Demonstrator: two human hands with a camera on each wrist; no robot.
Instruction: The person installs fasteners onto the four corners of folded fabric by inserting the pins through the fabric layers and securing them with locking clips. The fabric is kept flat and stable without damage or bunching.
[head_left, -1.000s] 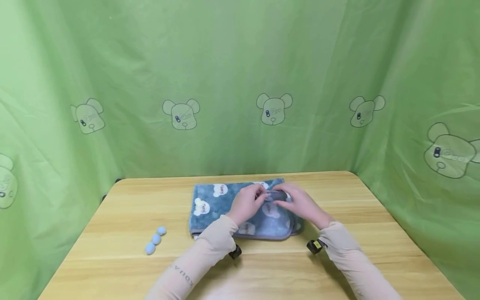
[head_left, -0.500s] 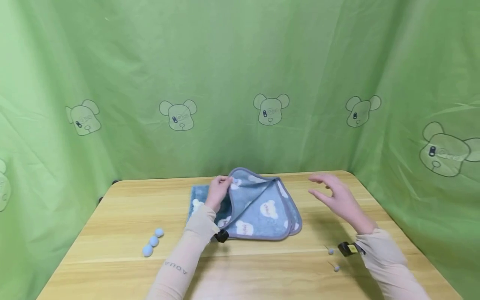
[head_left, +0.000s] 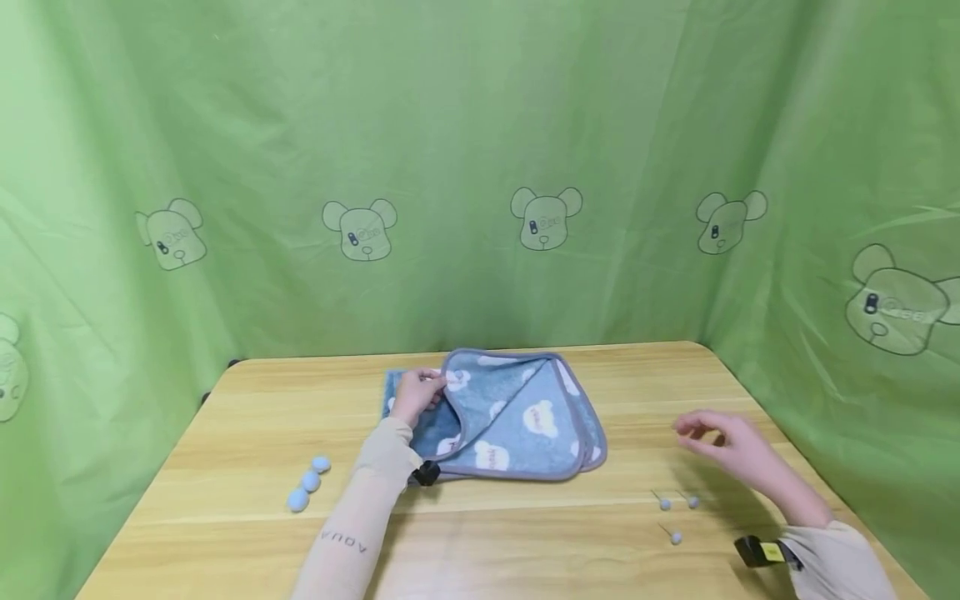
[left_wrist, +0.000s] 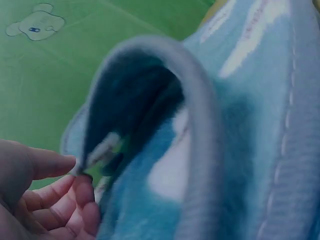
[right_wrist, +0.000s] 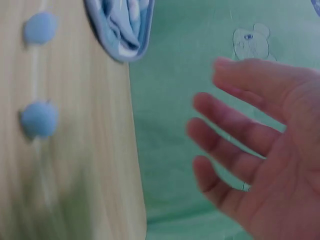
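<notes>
A folded teal fleece blanket point(head_left: 542, 417) with white bear heads and a grey-blue border lies at the back middle of the table. My left hand point(head_left: 418, 395) pinches the edge of its turned-back top layer. The left wrist view shows the thumb and finger of that hand point(left_wrist: 55, 195) on the rim of a raised, arched fold point(left_wrist: 155, 50). My right hand point(head_left: 731, 450) hangs above the table on the right, apart from the blanket, fingers loosely bent and holding nothing. Below it lie small blue balls point(head_left: 676, 537) with thin stems; the right wrist view shows two blue balls point(right_wrist: 40, 119).
Three pale blue balls point(head_left: 310, 481) lie in a slanting row on the left of the wooden table point(head_left: 525, 542). Green curtains point(head_left: 450, 292) with bear outlines stand behind and beside the table. A small black wrist camera point(head_left: 753, 552) sits at the right sleeve.
Both hands were together at the blanket's right part. My left hand has drawn the top layer leftward; my right hand has moved away right and nearer, uncovering the stemmed balls.
</notes>
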